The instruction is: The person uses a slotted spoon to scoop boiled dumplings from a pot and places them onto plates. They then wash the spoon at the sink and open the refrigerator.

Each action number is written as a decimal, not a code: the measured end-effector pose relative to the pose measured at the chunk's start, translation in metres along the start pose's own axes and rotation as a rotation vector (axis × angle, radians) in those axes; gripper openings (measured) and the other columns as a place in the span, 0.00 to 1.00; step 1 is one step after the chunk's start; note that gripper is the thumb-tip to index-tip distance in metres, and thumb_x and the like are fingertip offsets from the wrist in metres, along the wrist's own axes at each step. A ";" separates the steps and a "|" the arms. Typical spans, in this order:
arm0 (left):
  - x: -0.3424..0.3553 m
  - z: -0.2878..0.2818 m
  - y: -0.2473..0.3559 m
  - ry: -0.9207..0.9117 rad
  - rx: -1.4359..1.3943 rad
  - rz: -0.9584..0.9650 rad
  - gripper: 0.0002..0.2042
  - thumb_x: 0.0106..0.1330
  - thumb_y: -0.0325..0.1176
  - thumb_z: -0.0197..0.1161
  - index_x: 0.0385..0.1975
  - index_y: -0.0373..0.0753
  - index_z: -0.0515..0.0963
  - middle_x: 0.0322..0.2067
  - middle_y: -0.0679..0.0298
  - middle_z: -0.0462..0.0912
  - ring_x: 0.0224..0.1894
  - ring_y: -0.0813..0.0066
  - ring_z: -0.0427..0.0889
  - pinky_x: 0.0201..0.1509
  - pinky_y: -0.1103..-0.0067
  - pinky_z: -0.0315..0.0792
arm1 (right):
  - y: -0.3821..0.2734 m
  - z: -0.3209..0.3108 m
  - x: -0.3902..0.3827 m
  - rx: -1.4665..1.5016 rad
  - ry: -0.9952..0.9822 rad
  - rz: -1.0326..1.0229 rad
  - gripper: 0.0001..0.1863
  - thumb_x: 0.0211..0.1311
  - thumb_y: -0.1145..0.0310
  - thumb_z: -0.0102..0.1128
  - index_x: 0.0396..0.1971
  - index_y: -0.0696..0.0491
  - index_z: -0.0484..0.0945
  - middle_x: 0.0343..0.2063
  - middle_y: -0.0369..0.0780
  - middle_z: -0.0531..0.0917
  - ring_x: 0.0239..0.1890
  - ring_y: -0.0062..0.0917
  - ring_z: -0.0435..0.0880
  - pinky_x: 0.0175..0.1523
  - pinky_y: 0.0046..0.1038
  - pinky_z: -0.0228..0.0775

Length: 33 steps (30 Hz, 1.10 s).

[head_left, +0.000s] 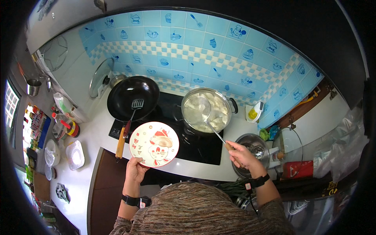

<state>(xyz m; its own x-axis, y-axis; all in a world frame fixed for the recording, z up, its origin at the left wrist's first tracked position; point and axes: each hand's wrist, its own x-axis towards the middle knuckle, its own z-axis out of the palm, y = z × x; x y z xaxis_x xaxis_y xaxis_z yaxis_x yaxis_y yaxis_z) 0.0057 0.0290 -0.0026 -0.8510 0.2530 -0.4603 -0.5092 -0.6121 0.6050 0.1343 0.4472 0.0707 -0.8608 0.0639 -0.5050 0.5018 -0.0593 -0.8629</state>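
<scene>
Both occupied, I see from afar: left hand (136, 170) grips plate (154, 144) by rim over cooktop (204, 151) edge, probably keeping face clear; right hand (242, 156) grasps strainer (197, 108) by handle, likely away from heat, head in pot (190, 126).

Plate (154, 147): round, cream, red cartoon print, face showing; at the pot's 8 o'clock.
Skimmer (201, 112): metal mesh head, inside the rim towards 9; handle towards 5.
Pot (189, 94): round, silvery; pale pieces (219, 112) in cloudy liquid.
</scene>
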 end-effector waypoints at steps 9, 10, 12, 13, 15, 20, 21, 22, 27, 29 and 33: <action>-0.009 0.003 0.007 0.049 -0.007 0.050 0.22 0.56 0.23 0.51 0.53 0.26 0.65 0.46 0.49 0.78 0.43 0.59 0.83 0.40 0.65 0.82 | -0.007 -0.023 0.029 0.414 0.023 0.045 0.29 0.68 0.65 0.47 0.68 0.49 0.54 0.22 0.36 0.74 0.10 0.18 0.66 0.16 0.22 0.60; -0.009 0.002 0.007 0.052 -0.013 0.050 0.22 0.56 0.24 0.52 0.53 0.26 0.64 0.46 0.49 0.78 0.42 0.59 0.83 0.40 0.65 0.81 | -0.005 -0.026 0.027 0.443 0.040 0.062 0.28 0.68 0.64 0.47 0.67 0.48 0.55 0.22 0.36 0.74 0.10 0.18 0.65 0.17 0.22 0.61; -0.008 0.000 0.005 0.041 -0.012 0.048 0.22 0.55 0.24 0.52 0.53 0.27 0.65 0.46 0.50 0.78 0.43 0.59 0.82 0.41 0.64 0.81 | -0.001 -0.033 0.018 0.482 0.011 0.056 0.28 0.68 0.64 0.47 0.67 0.47 0.56 0.22 0.36 0.74 0.10 0.18 0.66 0.17 0.22 0.61; -0.008 -0.001 0.005 0.035 -0.010 0.047 0.23 0.55 0.24 0.52 0.53 0.27 0.65 0.46 0.50 0.78 0.43 0.59 0.82 0.42 0.64 0.80 | 0.000 -0.036 0.013 0.510 0.003 0.053 0.28 0.69 0.64 0.47 0.67 0.47 0.56 0.22 0.35 0.74 0.10 0.18 0.66 0.17 0.22 0.61; -0.006 -0.002 0.003 0.052 -0.002 0.038 0.23 0.55 0.24 0.52 0.53 0.27 0.65 0.47 0.50 0.78 0.44 0.59 0.82 0.43 0.64 0.80 | 0.005 -0.035 0.003 0.546 -0.006 0.072 0.26 0.70 0.63 0.45 0.66 0.47 0.56 0.22 0.36 0.75 0.10 0.18 0.66 0.16 0.22 0.60; -0.002 -0.003 0.001 0.027 0.009 -0.005 0.22 0.55 0.24 0.53 0.52 0.28 0.65 0.47 0.50 0.77 0.45 0.59 0.81 0.44 0.62 0.79 | 0.008 -0.032 -0.033 0.454 0.018 0.095 0.28 0.70 0.65 0.44 0.68 0.50 0.53 0.22 0.37 0.75 0.10 0.17 0.67 0.15 0.21 0.59; 0.000 -0.003 0.001 0.018 0.011 -0.011 0.22 0.55 0.24 0.53 0.52 0.28 0.66 0.47 0.51 0.77 0.44 0.59 0.81 0.45 0.62 0.79 | 0.008 -0.032 -0.038 0.416 0.018 0.092 0.28 0.70 0.66 0.44 0.68 0.50 0.52 0.22 0.37 0.75 0.10 0.17 0.67 0.15 0.21 0.58; 0.002 -0.003 0.000 0.000 0.010 -0.010 0.21 0.55 0.24 0.53 0.52 0.28 0.66 0.47 0.51 0.77 0.44 0.59 0.81 0.45 0.62 0.79 | 0.007 -0.030 -0.042 0.405 0.005 0.092 0.30 0.69 0.69 0.45 0.68 0.53 0.51 0.22 0.38 0.75 0.10 0.17 0.67 0.15 0.21 0.59; 0.005 -0.003 0.000 -0.008 0.010 -0.024 0.20 0.56 0.24 0.53 0.51 0.28 0.67 0.46 0.51 0.78 0.43 0.60 0.82 0.43 0.64 0.80 | 0.009 -0.017 -0.037 0.204 -0.014 0.082 0.29 0.67 0.71 0.47 0.68 0.54 0.54 0.21 0.38 0.75 0.10 0.17 0.68 0.16 0.20 0.60; 0.004 -0.001 0.001 -0.008 0.016 -0.028 0.20 0.56 0.24 0.52 0.51 0.28 0.66 0.46 0.51 0.78 0.43 0.60 0.82 0.42 0.65 0.80 | 0.010 -0.010 -0.025 0.125 -0.022 0.048 0.29 0.68 0.70 0.47 0.68 0.54 0.54 0.21 0.38 0.75 0.11 0.17 0.68 0.16 0.20 0.61; -0.003 0.004 0.003 0.017 0.014 -0.017 0.21 0.56 0.24 0.52 0.51 0.27 0.66 0.47 0.50 0.77 0.42 0.60 0.82 0.41 0.66 0.81 | 0.008 0.001 0.006 0.137 -0.011 0.005 0.29 0.68 0.69 0.49 0.68 0.54 0.54 0.20 0.37 0.74 0.11 0.17 0.67 0.16 0.20 0.60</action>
<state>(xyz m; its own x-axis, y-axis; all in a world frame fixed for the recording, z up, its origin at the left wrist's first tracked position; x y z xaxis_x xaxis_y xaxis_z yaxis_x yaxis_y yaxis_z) 0.0065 0.0292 0.0029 -0.8400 0.2500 -0.4815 -0.5252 -0.5972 0.6062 0.1332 0.4459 0.0607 -0.8597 0.0525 -0.5081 0.4902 -0.1950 -0.8495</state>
